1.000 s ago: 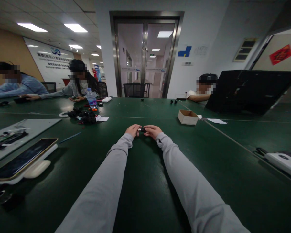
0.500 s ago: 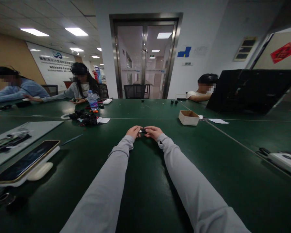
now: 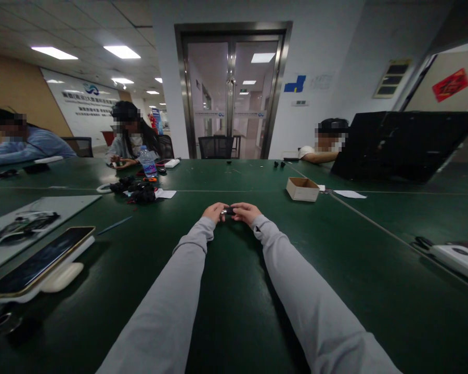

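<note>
Both my hands are out in front of me, low over the green table [image 3: 234, 291]. A small black piece with a silver end [image 3: 229, 211] spans the gap between them; it is too small to tell its kind. My left hand [image 3: 212, 212] pinches the silver end at the left. At the black end, the fingers of my right hand [image 3: 248, 212] are closed on the same piece. My fingers hide part of it on either side.
An open cardboard box [image 3: 302, 189] sits ahead to the right, near a black monitor [image 3: 398, 148]. To the left lie a phone [image 3: 42, 257], a thin blue stick [image 3: 115, 225] and a grey board [image 3: 66, 208] with parts. Beyond stand a water bottle [image 3: 148, 163] and black gear [image 3: 138, 191]. Three people sit around.
My hands stay almost in place, with slightly more of the small piece showing. Across the table at left, a person has drawn an outstretched arm back in.
</note>
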Motion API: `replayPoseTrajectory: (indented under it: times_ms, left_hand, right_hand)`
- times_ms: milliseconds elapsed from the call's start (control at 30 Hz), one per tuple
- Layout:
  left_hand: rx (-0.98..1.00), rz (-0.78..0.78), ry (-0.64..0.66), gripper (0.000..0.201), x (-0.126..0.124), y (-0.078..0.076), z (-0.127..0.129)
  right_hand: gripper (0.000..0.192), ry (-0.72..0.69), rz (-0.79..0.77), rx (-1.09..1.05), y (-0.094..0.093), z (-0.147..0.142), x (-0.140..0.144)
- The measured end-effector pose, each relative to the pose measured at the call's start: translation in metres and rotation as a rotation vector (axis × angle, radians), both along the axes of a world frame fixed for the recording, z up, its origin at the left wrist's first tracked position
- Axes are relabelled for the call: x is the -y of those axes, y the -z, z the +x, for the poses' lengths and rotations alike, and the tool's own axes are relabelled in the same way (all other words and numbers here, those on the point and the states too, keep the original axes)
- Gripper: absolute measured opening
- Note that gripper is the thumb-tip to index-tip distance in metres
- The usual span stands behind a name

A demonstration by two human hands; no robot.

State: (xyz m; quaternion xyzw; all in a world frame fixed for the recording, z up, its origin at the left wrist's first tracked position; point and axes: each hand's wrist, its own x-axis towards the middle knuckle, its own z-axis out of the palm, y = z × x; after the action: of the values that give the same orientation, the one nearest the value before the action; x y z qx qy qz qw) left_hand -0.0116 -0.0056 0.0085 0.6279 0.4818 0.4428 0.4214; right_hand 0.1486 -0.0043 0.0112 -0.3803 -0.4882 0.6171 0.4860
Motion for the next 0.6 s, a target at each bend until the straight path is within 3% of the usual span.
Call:
replayPoseTrajectory:
  times_ms: [600]
  left_hand:
    - [-0.030, 0.042, -0.037, 0.026, 0.0019, 0.0007, 0.0022]
  right_hand:
    - [0.018, 0.012, 0.000, -0.016, 0.0023, 0.0003, -0.0017]
